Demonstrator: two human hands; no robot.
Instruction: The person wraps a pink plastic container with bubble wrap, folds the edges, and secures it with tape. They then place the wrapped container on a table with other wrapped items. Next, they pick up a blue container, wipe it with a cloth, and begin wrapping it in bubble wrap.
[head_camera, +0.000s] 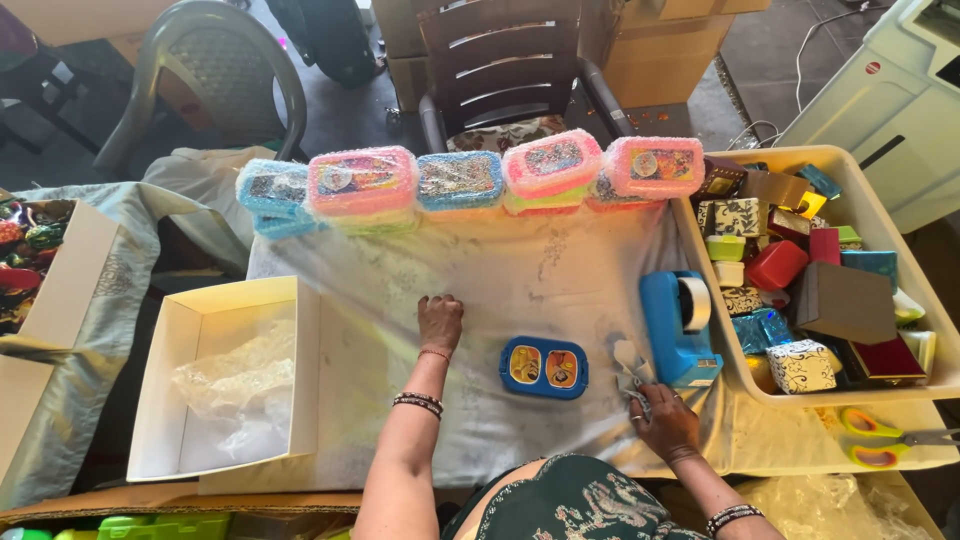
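The small blue lunch box (544, 367) lies flat on the sheet of clear wrap (480, 300) spread over the table (800, 440), and I take it as my landmark. Its long axis runs side to side in front of me, its two yellow-orange compartments sitting left and right of each other.

My hands are well apart, with the box between them. My left hand (440, 322) lies beyond and to the left of the box, fingers curled and pressed down on the wrap, holding nothing. My right hand (664, 418) is to the right of the box and a little nearer my body; its fingers are pinched on a crumpled bit of the wrap or tape (630, 365), which one I cannot tell. Neither hand touches the box. The right hand is the nearer by a small margin.

Just right of the box, past my right fingers, stands the blue tape dispenser (682, 325). Beyond the box, along the far edge of the table, runs a row of wrapped boxes (460, 185) in pink and blue. Left of the box sits an open white carton (215, 375); far right, a cream tray (940, 350) full of small gift boxes, with yellow-handled scissors (880, 440) below it.
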